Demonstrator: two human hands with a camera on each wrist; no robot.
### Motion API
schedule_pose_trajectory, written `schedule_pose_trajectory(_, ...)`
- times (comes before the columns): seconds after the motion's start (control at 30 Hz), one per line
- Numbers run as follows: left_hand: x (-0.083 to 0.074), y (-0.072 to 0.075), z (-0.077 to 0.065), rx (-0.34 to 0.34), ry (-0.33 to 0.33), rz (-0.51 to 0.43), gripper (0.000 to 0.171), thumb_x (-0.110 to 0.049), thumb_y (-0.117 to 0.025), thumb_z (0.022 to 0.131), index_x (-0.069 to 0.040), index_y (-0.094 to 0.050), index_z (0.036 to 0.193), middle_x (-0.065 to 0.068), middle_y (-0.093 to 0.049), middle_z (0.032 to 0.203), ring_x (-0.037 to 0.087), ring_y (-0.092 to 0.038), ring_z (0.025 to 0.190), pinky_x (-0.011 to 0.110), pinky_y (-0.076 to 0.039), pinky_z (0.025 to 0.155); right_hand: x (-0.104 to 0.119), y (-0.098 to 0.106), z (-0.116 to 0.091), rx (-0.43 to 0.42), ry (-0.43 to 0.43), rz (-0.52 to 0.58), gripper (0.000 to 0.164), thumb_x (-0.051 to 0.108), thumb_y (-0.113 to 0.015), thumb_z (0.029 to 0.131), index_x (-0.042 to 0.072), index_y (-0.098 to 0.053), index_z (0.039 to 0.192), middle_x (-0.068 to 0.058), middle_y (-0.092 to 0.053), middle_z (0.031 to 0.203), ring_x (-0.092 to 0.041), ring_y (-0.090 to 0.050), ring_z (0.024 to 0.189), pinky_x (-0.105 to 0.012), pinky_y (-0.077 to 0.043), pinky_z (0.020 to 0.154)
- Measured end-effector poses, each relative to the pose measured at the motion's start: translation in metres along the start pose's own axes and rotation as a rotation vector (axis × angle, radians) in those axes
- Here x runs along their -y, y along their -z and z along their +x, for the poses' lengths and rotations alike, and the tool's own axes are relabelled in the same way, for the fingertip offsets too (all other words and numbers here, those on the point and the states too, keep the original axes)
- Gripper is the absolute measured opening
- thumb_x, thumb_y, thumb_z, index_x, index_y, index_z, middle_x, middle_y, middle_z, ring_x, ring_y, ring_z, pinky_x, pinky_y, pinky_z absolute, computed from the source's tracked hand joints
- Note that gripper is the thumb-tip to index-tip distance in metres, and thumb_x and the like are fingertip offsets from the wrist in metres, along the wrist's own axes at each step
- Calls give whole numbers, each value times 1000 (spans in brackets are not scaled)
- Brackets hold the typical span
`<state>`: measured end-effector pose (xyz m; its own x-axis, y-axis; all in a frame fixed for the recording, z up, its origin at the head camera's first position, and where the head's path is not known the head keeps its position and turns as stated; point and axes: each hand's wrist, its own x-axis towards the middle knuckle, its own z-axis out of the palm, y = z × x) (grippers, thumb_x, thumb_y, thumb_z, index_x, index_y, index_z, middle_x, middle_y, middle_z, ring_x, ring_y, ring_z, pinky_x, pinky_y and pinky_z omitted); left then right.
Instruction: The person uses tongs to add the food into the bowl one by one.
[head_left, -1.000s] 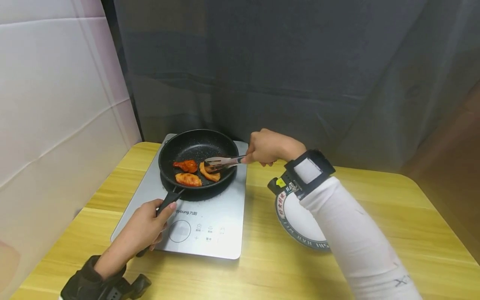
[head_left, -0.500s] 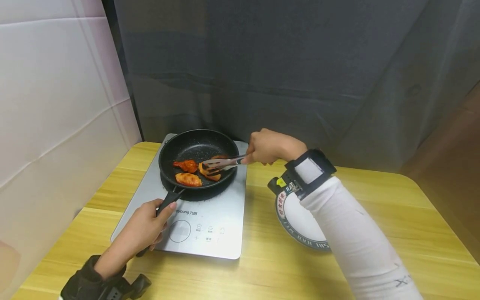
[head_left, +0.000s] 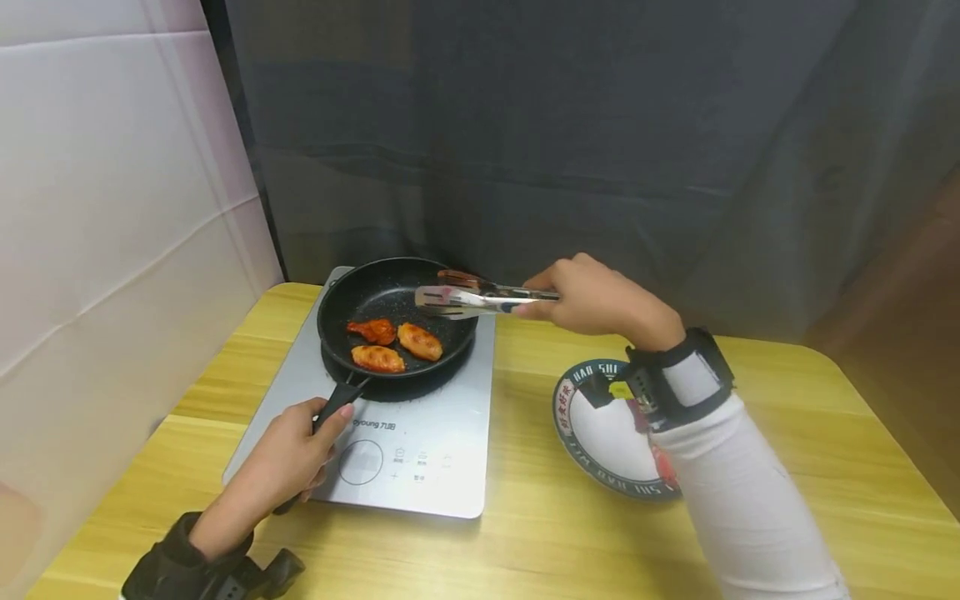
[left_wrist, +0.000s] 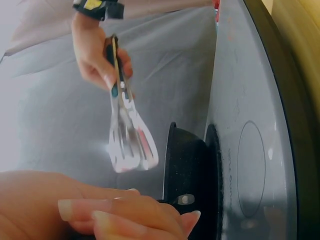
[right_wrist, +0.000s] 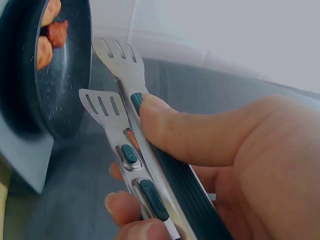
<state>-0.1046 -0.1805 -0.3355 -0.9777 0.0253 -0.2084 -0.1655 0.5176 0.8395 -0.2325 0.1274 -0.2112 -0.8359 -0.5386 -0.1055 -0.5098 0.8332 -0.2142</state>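
My left hand [head_left: 300, 450] grips the black handle [head_left: 337, 403] of a frying pan [head_left: 397, 287]. Three browned chicken pieces lie in the pan: a reddish drumette [head_left: 372, 331], a wing piece [head_left: 377, 359] near the handle and another wing piece [head_left: 420, 342] to its right. My right hand [head_left: 592, 296] holds metal tongs [right_wrist: 150, 135] with dark green grips, thumb on one arm and fingers round the other. The slotted ends of the tongs stand apart with nothing between them, raised over the pan's right side. In the left wrist view, the pan's side [left_wrist: 182, 160] shows beyond my fingers.
The pan sits on a silver induction cooktop [head_left: 450, 492] with a round dial mark. Right of it, a white plate [head_left: 611, 442] with a dark lettered rim lies on the wooden table [head_left: 517, 533], partly under my right forearm. A dark curtain [head_left: 600, 150] hangs behind.
The tongs have let go of the right wing piece, which now lies flat with its browned side up. My right hand has lifted and moved right with the tongs. My left hand stays put.
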Motion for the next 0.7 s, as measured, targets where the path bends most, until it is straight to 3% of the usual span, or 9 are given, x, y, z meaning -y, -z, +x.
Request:
schedule_pose_trajectory(0.2, 1, 3, -2, 7, -6, -2, 34, -27, -46, 103, 6, -47, 112, 2, -37, 53, 13, -34, 37, 27, -36, 35, -24, -11, -29, -65, -44, 27, 45, 38, -64, 92, 3, -66, 120, -8, -68, 103, -22, -59, 83, -43, -49, 77)
schedule_pose_trajectory(0.33, 2, 4, -4, 6, -4, 0, 34, -28, -46, 103, 5, -47, 109, 2, -38, 54, 13, -34, 37, 27, -36, 35, -38, -23, -46, -99, -40, 35, 44, 37, -65, 92, 3, -66, 119, -8, -69, 99, -22, -60, 80, -43, -50, 75)
schedule_pose_trajectory(0.5, 2, 6, -5, 5, -3, 8, 35, -29, -46, 103, 5, -47, 109, 2, -38, 54, 13, -35, 37, 27, -36, 35, -51, -35, -69, -111, -104, 35, 49, 36, -66, 91, 0, -62, 123, -14, -68, 104, -23, -61, 82, -44, -51, 77)
schedule_pose_trajectory(0.6, 3, 9, -6, 3, -4, 17, 35, -29, -46, 103, 5, -47, 110, 2, -39, 54, 13, -35, 37, 27, -36, 35, -60, -45, -77, -102, -123, 50, 48, 38, -67, 90, 0, -64, 119, -5, -67, 83, -17, -56, 69, -36, -47, 65)
schedule_pose_trajectory(0.7, 4, 11, -7, 1, -1, 18, 36, -29, -46, 103, 6, -47, 111, 2, -39, 54, 13, -36, 37, 28, -37, 35, -68, -57, -83, -122, -114, 43, 42, 38, -67, 90, 3, -67, 112, 3, -60, 69, -14, -53, 63, -35, -45, 62)
